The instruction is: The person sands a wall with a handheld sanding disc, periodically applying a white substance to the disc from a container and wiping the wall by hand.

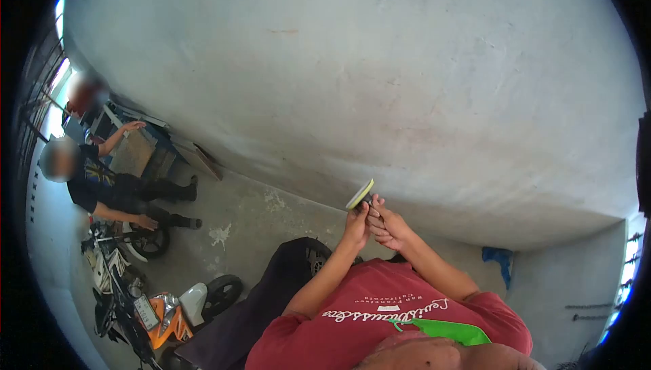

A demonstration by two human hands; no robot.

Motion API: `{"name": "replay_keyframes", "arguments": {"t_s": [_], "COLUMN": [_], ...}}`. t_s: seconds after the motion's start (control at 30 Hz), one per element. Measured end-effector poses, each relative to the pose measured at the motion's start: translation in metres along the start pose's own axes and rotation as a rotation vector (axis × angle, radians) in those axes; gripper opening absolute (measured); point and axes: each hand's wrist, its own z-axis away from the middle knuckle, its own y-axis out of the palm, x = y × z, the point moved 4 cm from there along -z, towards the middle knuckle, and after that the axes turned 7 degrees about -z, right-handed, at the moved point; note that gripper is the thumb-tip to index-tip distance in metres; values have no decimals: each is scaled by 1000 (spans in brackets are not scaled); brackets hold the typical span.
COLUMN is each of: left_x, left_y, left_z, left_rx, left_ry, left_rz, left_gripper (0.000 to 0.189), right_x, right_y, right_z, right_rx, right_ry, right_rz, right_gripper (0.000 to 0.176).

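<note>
A round pad with a yellow edge and a pale grey face is held tilted in front of my chest, close to the wall. Its dark back or handle lies mostly hidden behind fingers. My left hand is closed on the pad from below. Pressed against it, my right hand has its fingers curled around the dark part, with one finger raised beside the disc. Exactly where each grip sits on the tool is hidden.
A large plastered grey wall rises ahead. Motorcycles stand at lower left, near another person by leaning boards. A second, blurred figure is behind. A blue cloth or bag lies near the right corner.
</note>
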Motion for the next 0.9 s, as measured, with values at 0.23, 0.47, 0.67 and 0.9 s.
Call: {"name": "replay_keyframes", "arguments": {"t_s": [0.23, 0.47, 0.67, 0.9], "left_x": [-34, -36, -44, -36], "left_y": [30, 13, 8, -10], "left_z": [4, -10, 3, 5], "left_rx": [113, 172, 126, 24], "left_ry": [-107, -100, -143, -148], "left_rz": [-70, -171, -265, -265], "left_gripper": [61, 47, 43, 38], "right_x": [7, 83, 137, 145], "right_y": [10, 35, 44, 25], "right_z": [5, 11, -6, -20], "right_rx": [182, 137, 215, 20], "right_ry": [45, -198, -343, -277], "right_rz": [-79, 28, 62, 121], "right_gripper": [30, 26, 27, 36]}}
